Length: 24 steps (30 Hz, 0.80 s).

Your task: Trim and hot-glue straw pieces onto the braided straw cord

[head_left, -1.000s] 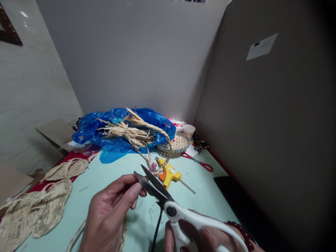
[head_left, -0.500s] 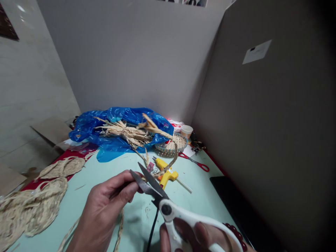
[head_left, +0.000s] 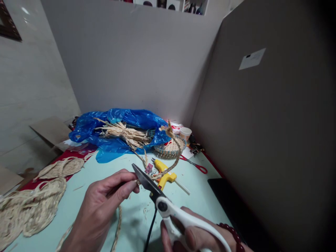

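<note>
My left hand (head_left: 109, 199) pinches a braided straw cord (head_left: 175, 161) between thumb and fingers. One length of the cord arcs up to the right and ends in a frayed tip; another length hangs below the hand. My right hand (head_left: 199, 232) grips white-handled scissors (head_left: 162, 206). Their dark blades lie closed or nearly closed across the cord, just right of my left fingertips. Whether the cord is cut through cannot be made out. Behind the cord, a yellow glue gun (head_left: 165, 175) lies on the pale green tabletop (head_left: 86, 199).
A blue plastic bag (head_left: 107, 147) with a straw bundle (head_left: 126, 133) lies at the back. Beside it are a woven basket (head_left: 168, 151), a paper cup (head_left: 186, 133) and red-handled scissors (head_left: 201, 169). Coiled braids (head_left: 44, 203) lie left; a black flat object (head_left: 225, 199) lies right.
The scissor blades, apart before, have come together on the cord. The cord's frayed end has swung right and lower. My left hand keeps its pinch.
</note>
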Tool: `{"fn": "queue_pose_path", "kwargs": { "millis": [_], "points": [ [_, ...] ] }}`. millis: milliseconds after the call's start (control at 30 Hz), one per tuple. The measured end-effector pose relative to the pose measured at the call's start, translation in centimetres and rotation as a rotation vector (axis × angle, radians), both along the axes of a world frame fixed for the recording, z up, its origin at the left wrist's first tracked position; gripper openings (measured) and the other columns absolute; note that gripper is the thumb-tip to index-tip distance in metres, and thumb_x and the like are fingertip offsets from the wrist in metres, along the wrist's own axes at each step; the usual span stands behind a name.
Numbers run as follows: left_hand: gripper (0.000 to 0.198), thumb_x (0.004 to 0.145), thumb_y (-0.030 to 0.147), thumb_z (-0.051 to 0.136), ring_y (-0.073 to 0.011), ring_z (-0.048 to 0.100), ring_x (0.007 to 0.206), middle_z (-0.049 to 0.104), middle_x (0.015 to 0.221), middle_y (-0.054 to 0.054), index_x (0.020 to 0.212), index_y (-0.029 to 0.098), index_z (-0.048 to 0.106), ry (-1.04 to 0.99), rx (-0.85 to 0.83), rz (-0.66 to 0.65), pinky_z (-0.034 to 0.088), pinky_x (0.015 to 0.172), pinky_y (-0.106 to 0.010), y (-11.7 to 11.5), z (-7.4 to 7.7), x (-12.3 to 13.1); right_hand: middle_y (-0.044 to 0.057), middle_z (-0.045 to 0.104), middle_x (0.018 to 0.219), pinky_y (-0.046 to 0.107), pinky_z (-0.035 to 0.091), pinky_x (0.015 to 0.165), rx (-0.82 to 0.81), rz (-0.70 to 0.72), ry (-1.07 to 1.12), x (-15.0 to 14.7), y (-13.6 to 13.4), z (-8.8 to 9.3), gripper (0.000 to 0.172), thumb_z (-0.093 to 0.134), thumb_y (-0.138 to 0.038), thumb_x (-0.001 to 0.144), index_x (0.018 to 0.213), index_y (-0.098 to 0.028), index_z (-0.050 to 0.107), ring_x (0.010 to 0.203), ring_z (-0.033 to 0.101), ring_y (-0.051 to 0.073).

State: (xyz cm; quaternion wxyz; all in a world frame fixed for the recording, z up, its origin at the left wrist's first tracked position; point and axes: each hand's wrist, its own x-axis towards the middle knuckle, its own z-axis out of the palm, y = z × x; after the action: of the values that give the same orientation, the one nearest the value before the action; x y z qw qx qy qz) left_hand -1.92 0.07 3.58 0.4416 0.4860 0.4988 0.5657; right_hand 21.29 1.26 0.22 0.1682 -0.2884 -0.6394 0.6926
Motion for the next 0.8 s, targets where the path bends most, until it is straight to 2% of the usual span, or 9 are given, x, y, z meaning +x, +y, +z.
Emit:
{"fn": "queue_pose_path", "kwargs": {
  "millis": [33, 67, 167, 333, 467, 533, 633, 700, 800],
  "points": [
    [0.014, 0.077, 0.036, 0.073, -0.0209, 0.06, 0.08, 0.067, 0.077, -0.003, 0.075, 0.022, 0.075, -0.014, -0.016, 0.01, 0.046, 0.073, -0.027, 0.1, 0.0, 0.1, -0.003, 0.05, 0.054, 0.017, 0.034, 0.042, -0.106, 0.048, 0.045, -0.5, 0.4, 0.6, 0.073, 0.07, -0.084, 0.053, 0.074, -0.014, 0.067, 0.046, 0.043, 0.006],
    [0.014, 0.076, 0.036, 0.074, -0.0202, 0.06, 0.079, 0.067, 0.077, -0.003, 0.078, 0.022, 0.076, -0.029, -0.035, 0.018, 0.046, 0.071, -0.026, 0.1, 0.0, 0.2, -0.003, 0.05, 0.053, 0.017, 0.032, 0.04, -0.152, 0.067, 0.076, -0.7, 0.7, 1.0, 0.07, 0.07, -0.083, 0.053, 0.073, -0.016, 0.066, 0.044, 0.042, 0.007],
    [0.019, 0.075, 0.037, 0.076, -0.0169, 0.056, 0.073, 0.066, 0.073, -0.002, 0.084, 0.02, 0.076, -0.091, -0.096, 0.035, 0.045, 0.065, -0.023, 0.0, 0.1, 0.8, -0.003, 0.051, 0.05, 0.015, 0.034, 0.037, -0.146, 0.003, 0.203, -0.7, 1.5, 1.1, 0.067, 0.065, -0.08, 0.065, 0.08, -0.015, 0.065, 0.039, 0.045, 0.007],
    [0.027, 0.07, 0.037, 0.08, -0.0146, 0.055, 0.065, 0.067, 0.072, -0.002, 0.09, 0.02, 0.075, -0.254, -0.212, 0.013, 0.045, 0.058, -0.022, -0.2, 0.3, 1.7, -0.002, 0.061, 0.052, 0.012, 0.034, 0.03, -0.183, 0.027, 0.355, 0.7, 2.5, 0.5, 0.061, 0.053, -0.076, 0.081, 0.097, -0.017, 0.054, 0.029, 0.042, 0.005],
    [0.033, 0.067, 0.037, 0.082, -0.0154, 0.057, 0.063, 0.065, 0.069, -0.001, 0.093, 0.018, 0.077, -0.228, -0.235, 0.06, 0.047, 0.057, -0.024, -0.1, 0.2, 1.8, -0.004, 0.061, 0.059, 0.015, 0.033, 0.037, 0.098, -0.148, 0.134, 1.1, 2.9, 1.7, 0.05, 0.064, -0.058, 0.084, 0.112, -0.019, 0.049, 0.038, 0.042, 0.006],
    [0.031, 0.067, 0.037, 0.082, -0.0157, 0.058, 0.063, 0.065, 0.068, 0.0, 0.091, 0.019, 0.076, -0.249, -0.238, 0.08, 0.049, 0.059, -0.025, 0.0, 0.2, 1.9, -0.005, 0.059, 0.063, 0.018, 0.037, 0.046, 0.294, -0.242, -0.037, 1.1, 2.9, 2.4, 0.049, 0.074, -0.05, 0.079, 0.111, -0.021, 0.051, 0.048, 0.046, 0.009],
    [0.027, 0.064, 0.035, 0.083, -0.0155, 0.059, 0.06, 0.065, 0.068, 0.0, 0.084, 0.02, 0.076, -0.299, -0.242, 0.112, 0.05, 0.059, -0.027, -0.1, 0.5, 2.0, -0.006, 0.053, 0.063, 0.023, 0.036, 0.055, 0.511, -0.358, -0.23, 0.8, 2.9, 2.9, 0.043, 0.079, -0.043, 0.075, 0.107, -0.023, 0.057, 0.058, 0.043, 0.013],
    [0.025, 0.062, 0.035, 0.083, -0.0145, 0.056, 0.055, 0.061, 0.062, 0.001, 0.08, 0.019, 0.076, -0.294, -0.233, 0.142, 0.049, 0.055, -0.026, -0.2, 0.7, 2.1, -0.006, 0.052, 0.063, 0.025, 0.034, 0.057, 0.562, -0.401, -0.275, 0.7, 2.9, 2.7, 0.039, 0.078, -0.042, 0.076, 0.105, -0.024, 0.059, 0.059, 0.04, 0.014],
    [0.026, 0.062, 0.037, 0.084, -0.011, 0.049, 0.05, 0.054, 0.055, 0.003, 0.077, 0.018, 0.075, -0.25, -0.234, 0.142, 0.043, 0.048, -0.021, -0.3, 0.8, 2.2, -0.005, 0.056, 0.067, 0.026, 0.036, 0.058, 0.53, -0.457, -0.211, 0.4, 3.0, 1.9, 0.037, 0.077, -0.04, 0.078, 0.105, -0.024, 0.058, 0.061, 0.043, 0.014]
  ]
}}
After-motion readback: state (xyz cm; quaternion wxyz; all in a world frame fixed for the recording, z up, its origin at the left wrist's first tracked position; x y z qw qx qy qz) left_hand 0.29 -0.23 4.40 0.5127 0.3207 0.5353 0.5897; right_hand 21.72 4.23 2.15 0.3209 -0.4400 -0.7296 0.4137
